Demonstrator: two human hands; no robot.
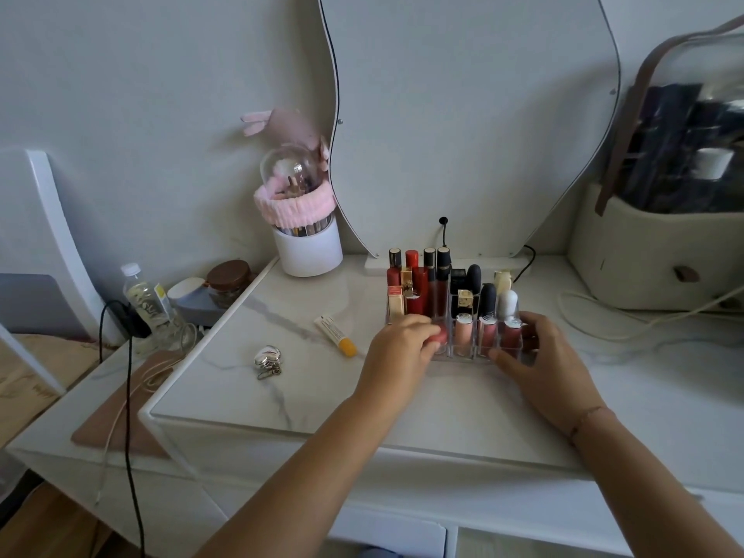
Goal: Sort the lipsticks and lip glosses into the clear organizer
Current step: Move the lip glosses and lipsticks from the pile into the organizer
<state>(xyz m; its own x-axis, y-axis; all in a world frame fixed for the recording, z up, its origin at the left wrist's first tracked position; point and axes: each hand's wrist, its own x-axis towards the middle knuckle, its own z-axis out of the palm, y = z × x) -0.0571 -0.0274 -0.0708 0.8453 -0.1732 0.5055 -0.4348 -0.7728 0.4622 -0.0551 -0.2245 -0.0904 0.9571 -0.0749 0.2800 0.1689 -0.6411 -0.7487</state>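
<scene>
A clear organizer [463, 354] stands on the marble vanity top, filled with several upright lipsticks and lip glosses: red and gold ones [418, 287] at the left, black ones [475, 279] in the middle, pale pink glosses [463, 332] in the front row. My left hand [402, 344] rests at its front left corner, fingers curled around a pink lip product [439, 337] over the front left slot. My right hand [539, 356] grips the organizer's front right corner. A white tube with an orange cap [336, 335] lies on the top, left of the organizer.
A silver clip [267, 360] lies further left. A white brush holder with a pink headband [308, 235] stands at the back left, a curvy mirror [463, 114] behind. A beige bag [652, 255] sits at the right. A bottle [147, 300], cables and jars crowd the lower left shelf.
</scene>
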